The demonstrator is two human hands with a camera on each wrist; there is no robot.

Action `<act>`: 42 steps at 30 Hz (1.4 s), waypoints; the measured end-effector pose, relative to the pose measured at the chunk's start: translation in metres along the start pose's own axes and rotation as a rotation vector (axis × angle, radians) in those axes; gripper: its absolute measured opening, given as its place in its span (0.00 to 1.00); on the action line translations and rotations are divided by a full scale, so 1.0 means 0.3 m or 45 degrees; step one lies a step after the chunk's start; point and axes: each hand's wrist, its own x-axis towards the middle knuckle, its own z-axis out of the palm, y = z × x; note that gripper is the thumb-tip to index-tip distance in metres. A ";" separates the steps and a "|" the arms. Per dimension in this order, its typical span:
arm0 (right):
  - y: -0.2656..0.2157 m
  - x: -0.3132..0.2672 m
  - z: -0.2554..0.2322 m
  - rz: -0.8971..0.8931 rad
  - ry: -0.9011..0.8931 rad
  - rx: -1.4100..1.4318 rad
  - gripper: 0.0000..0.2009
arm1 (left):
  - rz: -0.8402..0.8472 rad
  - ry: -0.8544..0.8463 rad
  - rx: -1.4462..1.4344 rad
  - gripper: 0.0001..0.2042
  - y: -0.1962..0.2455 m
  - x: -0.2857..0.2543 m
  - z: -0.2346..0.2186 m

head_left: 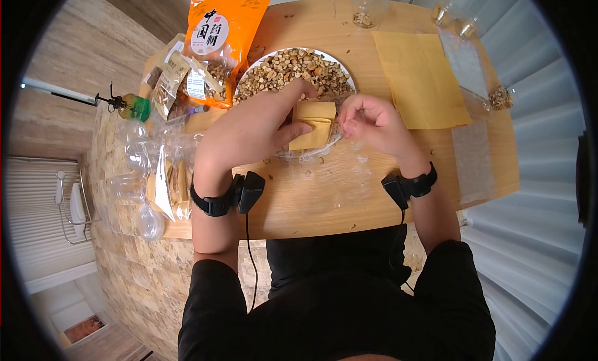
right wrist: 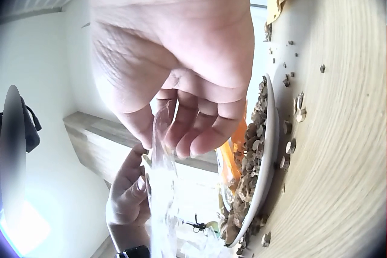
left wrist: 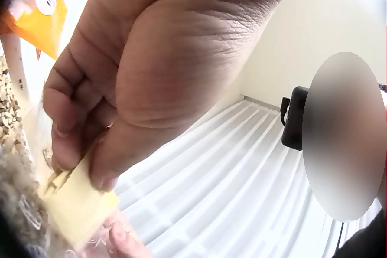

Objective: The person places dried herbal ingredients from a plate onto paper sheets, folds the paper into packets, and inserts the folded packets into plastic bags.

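My left hand [head_left: 246, 127] holds a small folded yellow paper packet [head_left: 319, 135], with the thumb on its near face and the fingers behind. Seen from the left wrist, the packet [left wrist: 78, 209] shows several layered folds at its upper edge. My right hand [head_left: 377, 121] is at the packet's right side, pinching a crumpled clear plastic bag [right wrist: 162, 185] between thumb and fingers. In the right wrist view the bag hangs down beside the left hand [right wrist: 128, 200]. Just beyond both hands, a white plate [right wrist: 269, 143] carries a heap of dried herb pieces [head_left: 293, 68].
An orange printed pouch [head_left: 243, 15] stands behind at the left. Left of the hands are a green spray bottle [head_left: 136, 107], clear plastic jars [head_left: 134, 137] and folded paper. A large yellow paper sheet [head_left: 423, 81] lies at the right, near a small jar of herbs [head_left: 500, 98].
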 end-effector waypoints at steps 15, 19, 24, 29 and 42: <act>-0.020 0.007 0.004 0.000 0.240 0.068 0.02 | 0.253 0.100 -0.028 0.11 -0.017 0.026 0.009; -0.092 0.018 0.012 -0.239 0.303 0.137 0.02 | 0.121 0.669 -0.211 0.24 -0.073 0.015 -0.004; -0.276 0.082 0.062 -0.574 0.158 0.033 0.03 | 0.170 0.569 -0.544 0.37 -0.066 -0.024 -0.040; -0.430 0.144 0.134 -0.764 0.308 0.044 0.04 | 0.301 0.148 -1.138 0.46 -0.052 -0.057 -0.074; -0.444 0.163 0.183 -0.707 0.735 0.030 0.06 | 0.161 0.242 -1.263 0.41 0.052 -0.015 -0.016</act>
